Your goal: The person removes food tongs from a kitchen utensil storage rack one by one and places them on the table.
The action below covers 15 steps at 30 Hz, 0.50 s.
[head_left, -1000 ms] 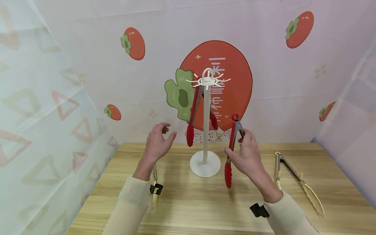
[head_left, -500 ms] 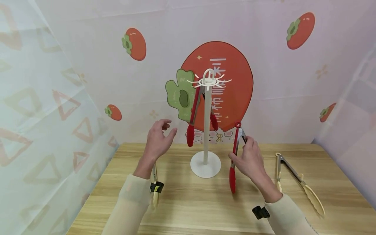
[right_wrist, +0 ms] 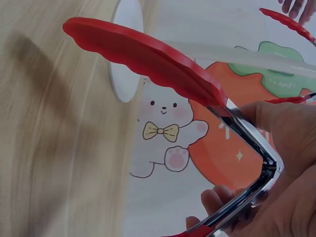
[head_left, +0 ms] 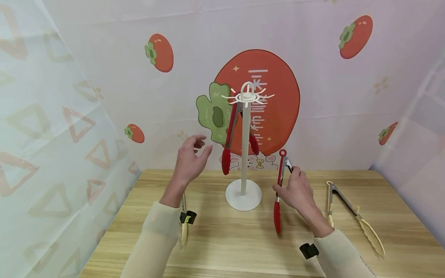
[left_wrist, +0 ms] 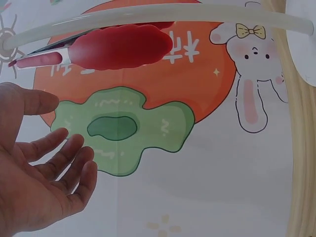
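In the head view, my right hand (head_left: pixel 296 191) pinches red-tipped silver metal tongs (head_left: pixel 277 216) above the wood-grain tabletop (head_left: pixel 226 243), before a creased white fruit-printed backdrop (head_left: pixel 320 92). Left wrist: my left hand (left_wrist: pixel 29 197) curves, fingers loosely apart. Right wrist: a shadow (right_wrist: pixel 39 66) streaks the tabletop.

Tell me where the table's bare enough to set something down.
Clearest is the wooden table in front of the white stand, between the left cream tongs and right sleeve. Another patch lies between left sleeve and table edge. The right side is crowded: held red tongs, then spread right cream tongs.
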Tool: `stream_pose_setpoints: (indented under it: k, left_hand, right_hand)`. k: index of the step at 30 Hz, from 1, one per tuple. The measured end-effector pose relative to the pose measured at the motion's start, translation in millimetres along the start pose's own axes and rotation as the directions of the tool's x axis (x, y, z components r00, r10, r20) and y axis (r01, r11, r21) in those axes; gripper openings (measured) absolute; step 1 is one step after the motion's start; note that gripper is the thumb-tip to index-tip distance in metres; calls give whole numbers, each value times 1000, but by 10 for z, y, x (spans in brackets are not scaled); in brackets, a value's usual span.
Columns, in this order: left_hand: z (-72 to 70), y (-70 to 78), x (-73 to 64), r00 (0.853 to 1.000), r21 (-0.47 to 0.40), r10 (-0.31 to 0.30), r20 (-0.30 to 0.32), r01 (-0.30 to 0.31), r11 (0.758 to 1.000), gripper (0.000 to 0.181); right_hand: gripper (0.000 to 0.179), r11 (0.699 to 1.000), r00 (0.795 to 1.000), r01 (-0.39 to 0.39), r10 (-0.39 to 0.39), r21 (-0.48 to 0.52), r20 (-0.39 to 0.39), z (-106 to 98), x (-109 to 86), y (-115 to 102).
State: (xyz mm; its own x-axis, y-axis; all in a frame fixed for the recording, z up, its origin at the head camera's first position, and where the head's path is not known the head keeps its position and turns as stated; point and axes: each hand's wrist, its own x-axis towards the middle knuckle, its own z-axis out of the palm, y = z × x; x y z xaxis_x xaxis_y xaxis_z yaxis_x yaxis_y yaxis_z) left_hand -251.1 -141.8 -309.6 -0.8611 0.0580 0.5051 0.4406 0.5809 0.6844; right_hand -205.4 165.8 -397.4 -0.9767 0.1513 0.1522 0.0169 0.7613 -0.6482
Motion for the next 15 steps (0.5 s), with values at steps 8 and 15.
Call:
stream_pose_setpoints:
  k: [8, 15]
  left_hand:
    - [11, 35, 44, 1000, -56, 7, -10, -8, 998, 37]
    - [13, 84, 124, 999, -124, 15, -36, -20, 992, 35]
  right_hand:
    - [80, 997, 994, -71, 73, -25, 81, 69, 22, 130]
    - [72, 992, 987, -90, 100, -84, 129, 99, 40, 201]
